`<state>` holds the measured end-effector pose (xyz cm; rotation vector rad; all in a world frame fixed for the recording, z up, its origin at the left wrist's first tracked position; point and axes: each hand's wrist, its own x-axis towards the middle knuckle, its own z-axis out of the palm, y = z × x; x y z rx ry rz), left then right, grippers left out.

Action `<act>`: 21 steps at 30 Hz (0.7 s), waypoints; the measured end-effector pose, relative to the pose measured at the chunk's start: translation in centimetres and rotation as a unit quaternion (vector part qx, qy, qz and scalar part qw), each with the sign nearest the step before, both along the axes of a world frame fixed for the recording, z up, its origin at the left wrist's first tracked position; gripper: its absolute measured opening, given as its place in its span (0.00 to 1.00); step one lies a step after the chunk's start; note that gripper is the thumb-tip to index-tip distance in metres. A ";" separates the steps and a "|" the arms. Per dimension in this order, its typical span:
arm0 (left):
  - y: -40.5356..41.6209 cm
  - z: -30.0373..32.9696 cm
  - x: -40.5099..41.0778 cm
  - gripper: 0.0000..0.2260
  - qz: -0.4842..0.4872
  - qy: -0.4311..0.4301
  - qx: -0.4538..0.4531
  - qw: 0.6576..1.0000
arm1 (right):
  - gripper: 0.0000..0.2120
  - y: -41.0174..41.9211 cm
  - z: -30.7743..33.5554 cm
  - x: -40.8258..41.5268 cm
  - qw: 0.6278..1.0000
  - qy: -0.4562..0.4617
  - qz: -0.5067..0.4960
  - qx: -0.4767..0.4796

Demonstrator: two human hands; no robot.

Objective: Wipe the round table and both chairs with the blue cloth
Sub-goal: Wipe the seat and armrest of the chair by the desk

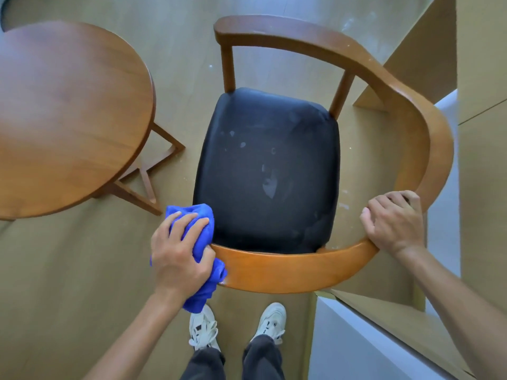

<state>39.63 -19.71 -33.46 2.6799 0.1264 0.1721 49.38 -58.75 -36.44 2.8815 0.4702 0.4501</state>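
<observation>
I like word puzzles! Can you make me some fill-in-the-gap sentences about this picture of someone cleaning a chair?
The left hand grips a cloth coloured ____.
The right hand holds the chair's curved wooden ____.
The chair's seat is coloured ____.
The table has a ____ top.

Missing words: blue; backrest; black; round

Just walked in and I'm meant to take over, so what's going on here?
A person stands behind a wooden armchair. Their left hand grips a bunched blue cloth against the left end of its curved backrest rail, while the right hand holds the rail's right side. The black seat cushion shows pale smudges. The round table stands to the left.
</observation>
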 end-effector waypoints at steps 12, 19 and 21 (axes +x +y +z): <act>-18.0 -0.4 -1.4 0.21 -0.179 0.043 -0.021 0.983 | 0.13 -0.7 -0.5 -0.1 1.000 -0.001 0.022 0.016; 4.7 -0.4 0.1 0.23 -0.126 0.062 0.089 0.986 | 0.16 -0.6 -0.1 -0.1 0.998 0.064 0.000 0.022; 3.4 -0.6 0.1 0.23 -0.081 0.054 0.086 0.992 | 0.16 -0.7 -0.2 -0.1 0.997 0.072 -0.007 0.023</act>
